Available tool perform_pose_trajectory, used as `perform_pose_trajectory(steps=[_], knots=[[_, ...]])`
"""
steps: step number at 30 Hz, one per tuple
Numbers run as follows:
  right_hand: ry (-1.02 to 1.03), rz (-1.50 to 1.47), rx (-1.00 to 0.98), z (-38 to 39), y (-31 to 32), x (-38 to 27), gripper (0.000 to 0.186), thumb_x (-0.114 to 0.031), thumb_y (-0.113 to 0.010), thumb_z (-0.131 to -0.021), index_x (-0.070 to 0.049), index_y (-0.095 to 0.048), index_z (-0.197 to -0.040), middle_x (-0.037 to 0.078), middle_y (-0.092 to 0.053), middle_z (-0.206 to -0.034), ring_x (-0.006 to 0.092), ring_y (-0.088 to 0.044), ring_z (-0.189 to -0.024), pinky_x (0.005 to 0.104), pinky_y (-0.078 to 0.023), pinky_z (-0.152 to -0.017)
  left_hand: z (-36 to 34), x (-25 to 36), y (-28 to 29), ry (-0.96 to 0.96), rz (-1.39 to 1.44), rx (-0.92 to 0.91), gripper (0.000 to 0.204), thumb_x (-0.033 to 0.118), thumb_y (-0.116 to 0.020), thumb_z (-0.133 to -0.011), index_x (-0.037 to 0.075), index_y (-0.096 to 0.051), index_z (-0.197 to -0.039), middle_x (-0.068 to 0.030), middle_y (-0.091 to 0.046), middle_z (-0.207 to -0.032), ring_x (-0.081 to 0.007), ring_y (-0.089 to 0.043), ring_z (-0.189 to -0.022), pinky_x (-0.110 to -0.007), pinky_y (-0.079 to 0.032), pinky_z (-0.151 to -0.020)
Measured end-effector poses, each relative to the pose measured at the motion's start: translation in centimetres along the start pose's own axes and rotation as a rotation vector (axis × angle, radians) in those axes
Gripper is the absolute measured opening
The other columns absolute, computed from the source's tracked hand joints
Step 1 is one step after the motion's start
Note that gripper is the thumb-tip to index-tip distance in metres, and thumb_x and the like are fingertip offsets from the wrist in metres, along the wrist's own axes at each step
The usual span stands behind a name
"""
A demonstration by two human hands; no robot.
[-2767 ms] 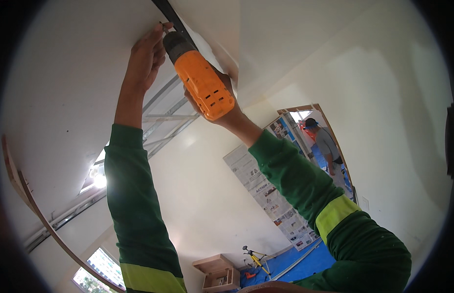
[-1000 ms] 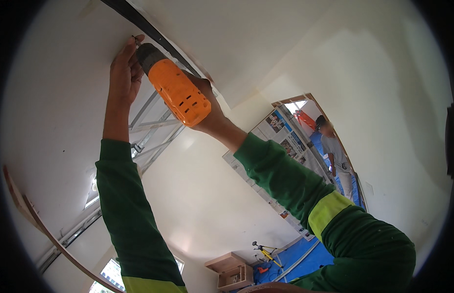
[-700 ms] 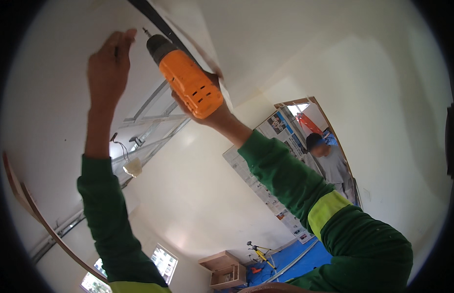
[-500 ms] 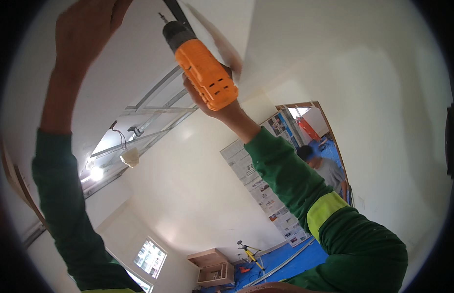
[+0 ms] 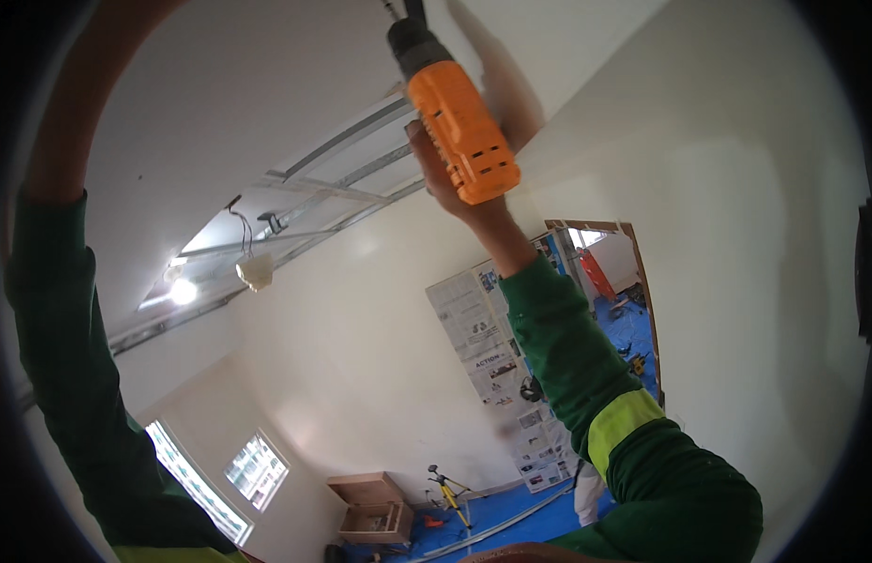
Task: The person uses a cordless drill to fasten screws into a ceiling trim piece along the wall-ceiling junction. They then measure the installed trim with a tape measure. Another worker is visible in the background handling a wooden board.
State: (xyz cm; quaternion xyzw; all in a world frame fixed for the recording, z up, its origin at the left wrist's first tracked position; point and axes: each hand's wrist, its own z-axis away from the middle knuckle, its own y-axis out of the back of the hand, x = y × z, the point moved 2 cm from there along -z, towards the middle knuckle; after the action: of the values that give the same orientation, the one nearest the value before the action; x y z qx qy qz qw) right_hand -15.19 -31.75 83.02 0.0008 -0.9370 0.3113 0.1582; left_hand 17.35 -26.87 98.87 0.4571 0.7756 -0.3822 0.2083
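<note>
My right hand [image 5: 437, 178] is wrapped round an orange and black cordless drill [image 5: 462, 131], held up high with its bit pointing at the white ceiling [image 5: 220, 75]. The bit's tip runs out at the top edge, so I cannot tell whether it touches anything. A dark narrow strip [image 5: 415, 11] shows just beside the chuck. My left forearm [image 5: 65, 122] stretches up at the far left; the left hand itself is beyond the top edge.
An open ceiling section shows a metal frame [image 5: 351, 169] and a hanging wired fitting [image 5: 254, 270]. A newspaper-covered panel [image 5: 474, 328] stands near a doorway [image 5: 642, 281]. A person [image 5: 588, 493] is partly behind my right arm. Below are a yellow tripod [image 5: 450, 493], a wooden box [image 5: 375, 521] and blue floor sheeting [image 5: 520, 507].
The drill and my right hand have shifted right and slightly up in view. My left hand has passed out at the top. The person has moved from the doorway to behind my arm.
</note>
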Motion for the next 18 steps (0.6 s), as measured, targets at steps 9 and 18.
perform_pose_trajectory(steps=[9, 18], knots=[[-0.174, -0.242, -0.09, -0.8, 0.1, 0.5, 0.018, -0.027, -0.071, -0.103, -0.012, -0.063, -0.097, -0.004, -0.062, -0.076, 0.007, -0.064, -0.07, 0.0276, -0.056, -0.067, 4.5, -2.2, -9.2, 0.35, 0.717, -0.491, 0.051, 0.048, -0.053, -0.111, 0.005, -0.08, -0.118, -0.0252, -0.07, -0.124, -0.0354, -0.061, -0.124, -0.05, -0.045, -0.109], [-0.072, 0.042, -0.157, 0.1, 0.7, 1.2, 0.03, -0.016, -0.075, -0.101, -0.005, -0.064, -0.127, 0.006, -0.071, -0.114, 0.0166, -0.074, -0.101, 0.0281, -0.062, -0.077, 5.9, 2.0, -16.8, 0.733, 1.449, -0.48, 0.039, 0.044, -0.063, -0.108, 0.009, -0.076, -0.121, -0.0001, -0.055, -0.072, -0.014, -0.047, -0.063, -0.032, -0.036, -0.062]])
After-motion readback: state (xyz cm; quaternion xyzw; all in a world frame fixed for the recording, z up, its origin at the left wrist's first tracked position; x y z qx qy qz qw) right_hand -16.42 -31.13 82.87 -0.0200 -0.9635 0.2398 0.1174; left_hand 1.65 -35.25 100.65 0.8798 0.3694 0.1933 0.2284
